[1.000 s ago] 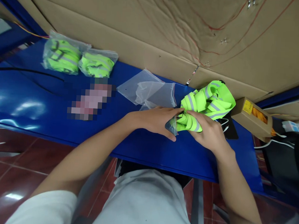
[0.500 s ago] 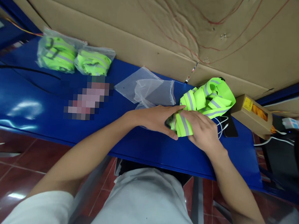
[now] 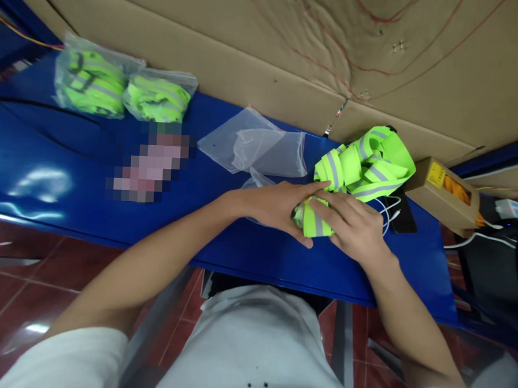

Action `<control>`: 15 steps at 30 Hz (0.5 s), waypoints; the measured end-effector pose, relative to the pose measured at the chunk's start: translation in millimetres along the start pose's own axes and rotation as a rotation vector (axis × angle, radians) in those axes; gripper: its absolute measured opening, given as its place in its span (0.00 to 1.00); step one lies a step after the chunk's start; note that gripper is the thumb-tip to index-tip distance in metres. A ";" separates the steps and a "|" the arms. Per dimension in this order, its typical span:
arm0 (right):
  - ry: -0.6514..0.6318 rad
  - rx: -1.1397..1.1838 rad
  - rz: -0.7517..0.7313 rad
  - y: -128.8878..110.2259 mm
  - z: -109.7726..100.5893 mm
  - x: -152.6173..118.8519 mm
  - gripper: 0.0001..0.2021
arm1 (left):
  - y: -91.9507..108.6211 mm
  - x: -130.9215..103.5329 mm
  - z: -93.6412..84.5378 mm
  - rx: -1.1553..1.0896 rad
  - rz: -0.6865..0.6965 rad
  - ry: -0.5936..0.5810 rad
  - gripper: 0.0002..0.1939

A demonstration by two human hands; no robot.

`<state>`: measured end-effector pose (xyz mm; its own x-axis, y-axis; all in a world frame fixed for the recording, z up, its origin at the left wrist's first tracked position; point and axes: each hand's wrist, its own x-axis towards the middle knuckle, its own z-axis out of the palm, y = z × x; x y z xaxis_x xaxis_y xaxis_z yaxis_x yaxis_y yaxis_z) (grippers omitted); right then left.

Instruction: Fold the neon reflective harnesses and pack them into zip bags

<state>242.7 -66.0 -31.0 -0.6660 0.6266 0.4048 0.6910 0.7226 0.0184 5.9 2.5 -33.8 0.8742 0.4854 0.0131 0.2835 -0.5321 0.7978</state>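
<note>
A fluorescent yellow-green strap bundle (image 3: 317,225) with grey reflective stripes lies between my hands, close above the table. My left hand (image 3: 275,206) wraps round its left end, thumb on the near side and fingers on the far side. From the right, my right hand (image 3: 353,225) grips the same bundle with bent fingers over its top. A clear plastic bag (image 3: 259,181) lies partly beneath my left hand; whether it reaches round the bundle I cannot tell. Just beyond my hands is a loose heap of the same reflective strap (image 3: 367,165).
Flat clear zip bags (image 3: 270,148) lie on the blue table (image 3: 247,260). Two filled bags (image 3: 93,87) stand at the back left, near a blurred-out patch. At right are a white cable (image 3: 388,215), a black phone (image 3: 403,219) and a cardboard box (image 3: 445,195). Behind rises a cardboard-covered panel (image 3: 205,52).
My right fingers have shifted on the strap bundle, with the index finger now lifted and bent over it. Both hands stay around the bundle. The camera view has moved slightly.
</note>
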 end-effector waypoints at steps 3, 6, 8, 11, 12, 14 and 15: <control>0.108 -0.023 -0.046 -7.3 -1.0 -3.0 0.20 | 5.6 -3.3 -4.4 -0.166 0.092 -0.038 0.68; 0.205 -0.034 -0.041 -11.1 2.7 -3.4 0.20 | 9.0 -4.1 -4.1 -0.236 0.148 -0.020 0.67; 0.208 -0.030 -0.038 -11.2 4.8 -1.6 0.22 | 8.6 -2.9 -0.2 -0.199 0.154 0.027 0.66; 0.125 -0.025 -0.053 -9.4 6.0 1.9 0.26 | 6.7 -1.0 8.2 -0.098 0.142 0.073 0.65; 0.100 -0.015 -0.046 -8.8 6.6 2.8 0.27 | 6.5 -0.6 10.5 -0.072 0.133 0.077 0.64; 0.065 0.043 0.007 -7.6 8.0 3.9 0.27 | 7.3 -0.2 13.1 -0.045 0.100 0.080 0.63; 0.051 0.103 0.041 -7.2 8.4 4.3 0.26 | 8.2 0.0 13.1 -0.052 0.070 0.080 0.63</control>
<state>232.5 -66.0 -37.1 -0.6207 0.6428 0.4490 0.6835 0.7241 -0.0919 13.5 -11.0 -35.2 0.8563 0.5032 0.1162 0.2004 -0.5312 0.8232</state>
